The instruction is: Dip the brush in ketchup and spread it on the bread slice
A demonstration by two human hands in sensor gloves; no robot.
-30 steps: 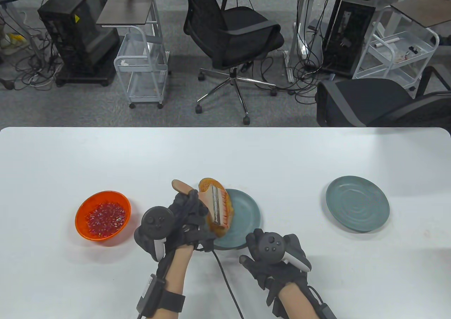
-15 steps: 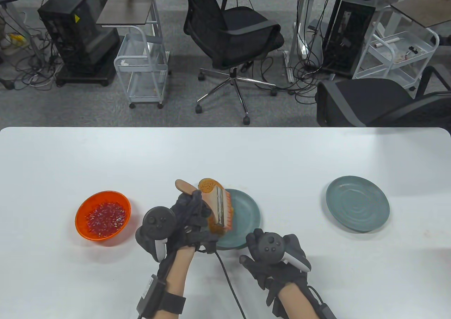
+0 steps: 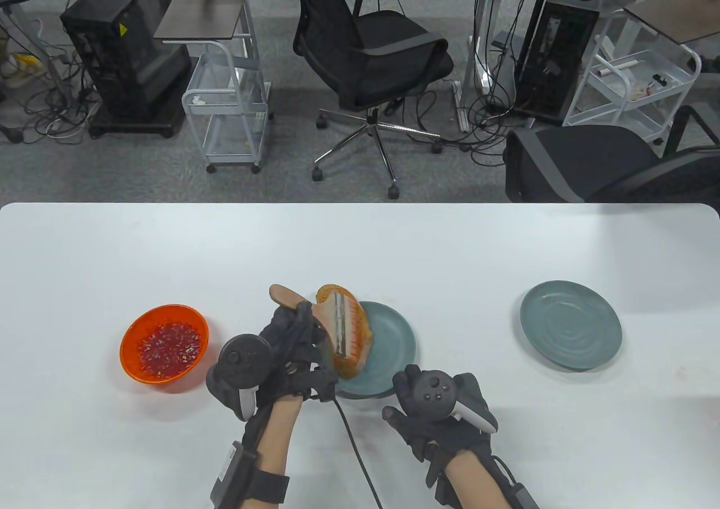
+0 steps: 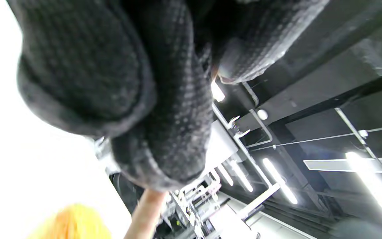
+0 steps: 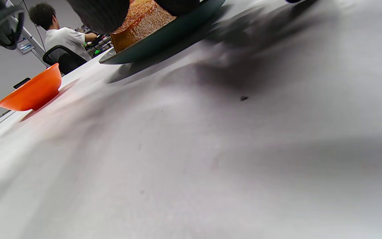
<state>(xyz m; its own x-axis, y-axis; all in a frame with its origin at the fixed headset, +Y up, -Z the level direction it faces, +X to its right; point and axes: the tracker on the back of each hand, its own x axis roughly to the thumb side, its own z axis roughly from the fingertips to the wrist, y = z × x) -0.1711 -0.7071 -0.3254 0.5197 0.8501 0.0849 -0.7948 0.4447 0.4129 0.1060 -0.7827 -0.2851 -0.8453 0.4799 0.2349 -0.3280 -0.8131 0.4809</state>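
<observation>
Your left hand (image 3: 292,351) grips the brush (image 3: 332,320) by its wooden handle, bristles lying on the bread slice (image 3: 355,347) on the near teal plate (image 3: 396,343); your right hand (image 3: 436,413) rests beside that plate, its grip impossible to tell; the ketchup bowl (image 3: 164,343) sits well left.

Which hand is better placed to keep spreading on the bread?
Left. The left hand already grips the brush, whose bristles lie across the bread on the near plate. The right hand rests by the plate's near rim, holding nothing visible.
</observation>
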